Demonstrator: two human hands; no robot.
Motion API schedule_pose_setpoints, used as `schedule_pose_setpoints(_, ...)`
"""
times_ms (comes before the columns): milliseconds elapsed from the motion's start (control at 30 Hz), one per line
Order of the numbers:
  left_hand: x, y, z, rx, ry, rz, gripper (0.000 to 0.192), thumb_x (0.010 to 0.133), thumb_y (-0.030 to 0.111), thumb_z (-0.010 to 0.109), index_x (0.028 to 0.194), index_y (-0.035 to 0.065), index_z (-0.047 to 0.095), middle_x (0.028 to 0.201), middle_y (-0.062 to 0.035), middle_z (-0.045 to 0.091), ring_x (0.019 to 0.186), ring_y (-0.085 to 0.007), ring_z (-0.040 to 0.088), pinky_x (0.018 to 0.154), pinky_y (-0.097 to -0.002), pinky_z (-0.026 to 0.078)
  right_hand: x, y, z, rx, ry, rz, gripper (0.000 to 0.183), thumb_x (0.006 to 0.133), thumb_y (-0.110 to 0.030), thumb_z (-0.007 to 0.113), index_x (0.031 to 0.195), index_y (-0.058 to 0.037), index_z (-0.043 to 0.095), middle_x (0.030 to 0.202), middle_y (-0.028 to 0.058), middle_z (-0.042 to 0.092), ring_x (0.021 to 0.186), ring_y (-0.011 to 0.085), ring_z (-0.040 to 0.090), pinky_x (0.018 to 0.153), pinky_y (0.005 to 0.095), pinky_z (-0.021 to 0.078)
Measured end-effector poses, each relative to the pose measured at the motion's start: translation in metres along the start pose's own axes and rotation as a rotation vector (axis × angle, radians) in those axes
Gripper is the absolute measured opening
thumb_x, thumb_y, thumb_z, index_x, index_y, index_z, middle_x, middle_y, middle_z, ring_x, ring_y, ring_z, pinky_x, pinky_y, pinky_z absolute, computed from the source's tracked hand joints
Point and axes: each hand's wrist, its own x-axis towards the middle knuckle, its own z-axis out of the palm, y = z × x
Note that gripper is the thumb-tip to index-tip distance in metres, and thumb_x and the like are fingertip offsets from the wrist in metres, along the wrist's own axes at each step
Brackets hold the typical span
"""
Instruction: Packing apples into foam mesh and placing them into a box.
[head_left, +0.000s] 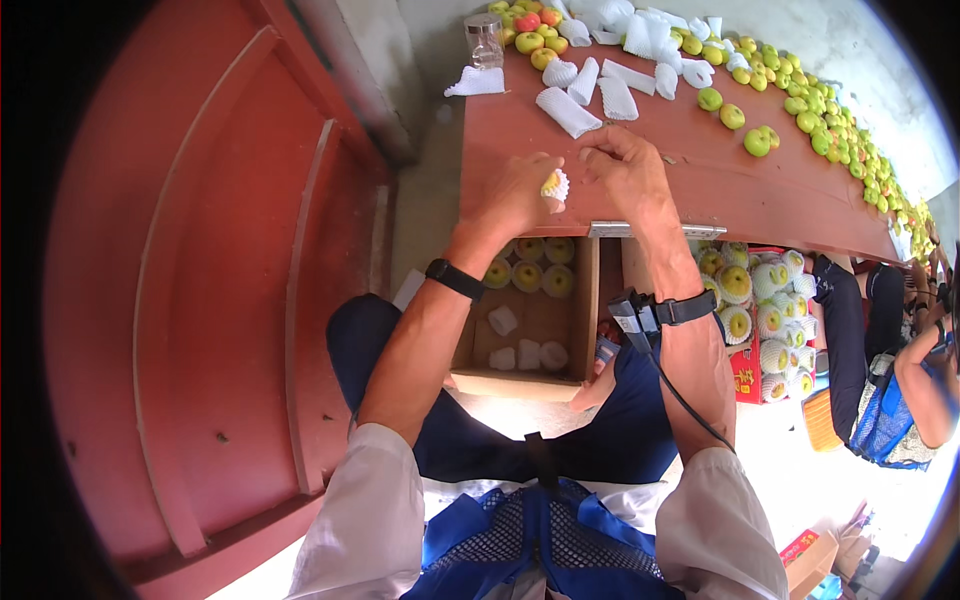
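My left hand (514, 193) grips an apple in a white foam net (556, 185) just above the red-brown table (757, 206). To its right is my right hand (624, 166), fingers curled and apart from that apple. Its fingertips are close to the end of a flat foam net sleeve (568, 112); whether they pinch anything is hidden. Below the table edge, between my knees, a cardboard box (517, 386) stands open. Netted apples (527, 277) fill its far end in rows, and several short foam pieces (529, 355) lie at its near end.
Loose apples (806, 121) and foam sleeves (619, 97) spread along the table's far side, beside a lidded clear jar (484, 41). A metal hinge (656, 231) lines the near edge. Right stands a red carton of netted apples (772, 341), then another person (892, 405). Left is a red door (225, 337).
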Motion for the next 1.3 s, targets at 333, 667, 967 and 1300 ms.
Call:
schedule_pose_setpoints(333,-0.007,-0.001,-0.023,0.06,0.045,-0.147,0.025,0.09,0.016,0.077,0.112,0.0047,0.076,0.114,-0.0174,0.075,0.108,-0.0389,0.07,0.092,-0.0463,0.055,0.002,0.007,0.001,-0.024,-0.026,0.018,0.017,0.095,-0.009,0.069,0.108,0.0014,0.074,0.087,0.005,0.073,0.079,0.0129,0.067,0.075,0.0306,0.0523)
schedule_pose_setpoints(667,-0.013,0.009,-0.105,-0.451,0.286,-0.355,0.025,0.1,0.016,0.071,0.119,0.0022,0.078,0.109,-0.0055,0.079,0.103,-0.0123,0.071,0.093,-0.0298,0.055,0.002,0.017,0.017,-0.645,-0.331,0.086,0.08,0.083,-0.032,0.085,0.153,-0.0113,0.053,0.149,0.022,0.059,0.135,0.0384,0.06,0.111,0.0462,0.0494)
schedule_pose_setpoints(967,-0.028,0.014,-0.121,-0.529,0.318,-0.32,0.024,0.098,0.016,0.073,0.117,0.0028,0.078,0.111,-0.0125,0.08,0.103,-0.0182,0.074,0.09,-0.0327,0.056,0.005,0.01,0.052,-0.747,-0.317,0.02,0.094,0.076,-0.033,0.089,0.157,-0.0107,0.046,0.148,0.0238,0.057,0.134,0.041,0.06,0.11,0.0476,0.051)
schedule_pose_setpoints(1300,-0.037,-0.002,-0.143,-0.432,0.328,-0.278,0.027,0.099,0.02,0.074,0.119,0.0023,0.078,0.11,-0.0044,0.079,0.101,-0.0113,0.071,0.086,-0.0268,0.053,0.018,0.037,0.061,-0.847,-0.315,-0.127,0.086,0.078,-0.036,0.087,0.153,-0.0127,0.051,0.143,0.0192,0.064,0.13,0.0392,0.063,0.105,0.0492,0.053)
